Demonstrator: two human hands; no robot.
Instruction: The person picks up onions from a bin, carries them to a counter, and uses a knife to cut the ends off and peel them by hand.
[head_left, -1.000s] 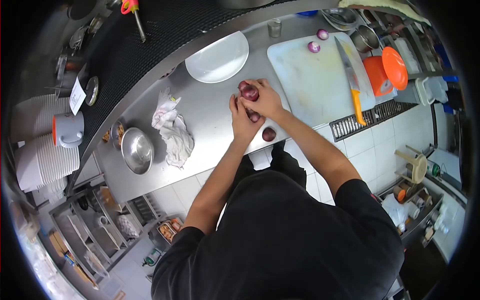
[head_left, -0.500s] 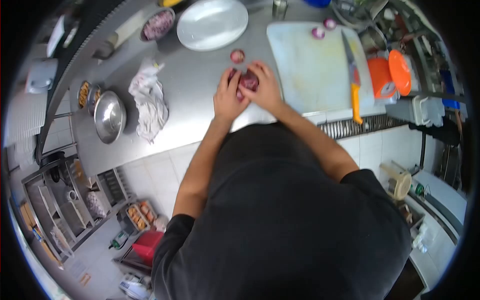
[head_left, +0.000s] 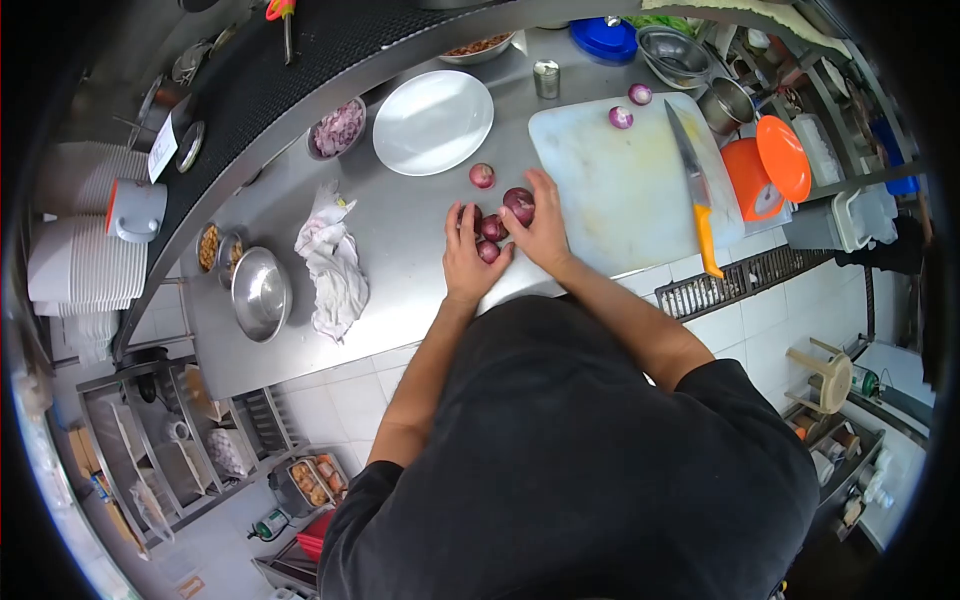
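Several whole red onions (head_left: 493, 228) lie bunched on the steel counter between my two hands. My left hand (head_left: 470, 262) curls around the left side of the bunch, its fingers over one onion and its thumb beside a small lower onion (head_left: 488, 251). On the other side, my right hand (head_left: 543, 232) has its fingers and thumb around a large dark red onion (head_left: 518, 204). One more onion (head_left: 482, 176) sits apart, just beyond the bunch. Right of my hands lies a white cutting board (head_left: 610, 190), with two peeled purple onions (head_left: 621, 117) near its far edge.
An orange-handled knife (head_left: 704, 215) rests along the board's right side, near an orange scale (head_left: 750, 180). A white oval plate (head_left: 433, 122), a bowl of chopped onion (head_left: 338, 130) and a tin can (head_left: 547, 79) stand farther back. Leftward are a white cloth (head_left: 332, 265) and a steel bowl (head_left: 261, 295).
My hands have spread slightly apart, uncovering more of the onions between them. The head view has shifted, so the counter appears lower and more of the overhead shelf shows.
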